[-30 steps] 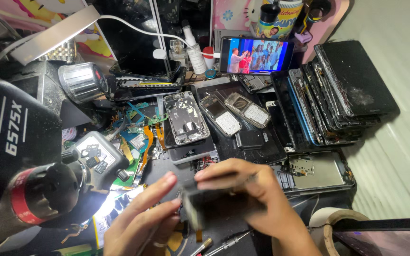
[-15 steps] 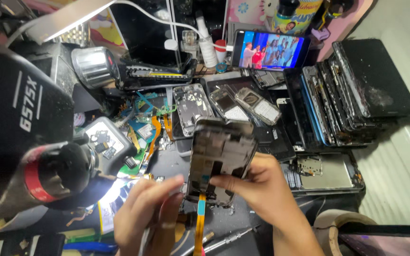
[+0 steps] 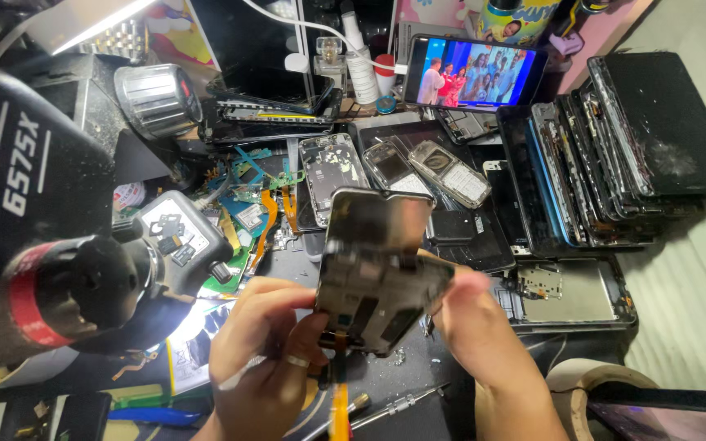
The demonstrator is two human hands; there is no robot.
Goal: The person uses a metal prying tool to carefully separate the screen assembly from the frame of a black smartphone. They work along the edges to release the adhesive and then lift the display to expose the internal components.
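Both my hands hold a disassembled phone above the dark bench. My left hand [image 3: 267, 347], with a ring on one finger, grips the left edge of the phone's inner frame [image 3: 377, 298]. My right hand [image 3: 475, 327] grips its right edge. A glossy dark screen panel [image 3: 377, 220] stands up from the frame, tilted away from it. An orange flex ribbon [image 3: 339, 408] hangs below the frame between my wrists.
A black microscope body [image 3: 51, 245] with a lit lamp fills the left. Opened phones [image 3: 332, 167] and circuit parts lie behind the hands. A stack of broken screens [image 3: 614, 155] leans at right. A lit phone [image 3: 475, 73] plays video at the back. A screwdriver [image 3: 394, 406] lies near my wrists.
The phone went from flat and low in my hands to raised upright, and its screen panel now tilts apart from the frame. The camera view moved closer.
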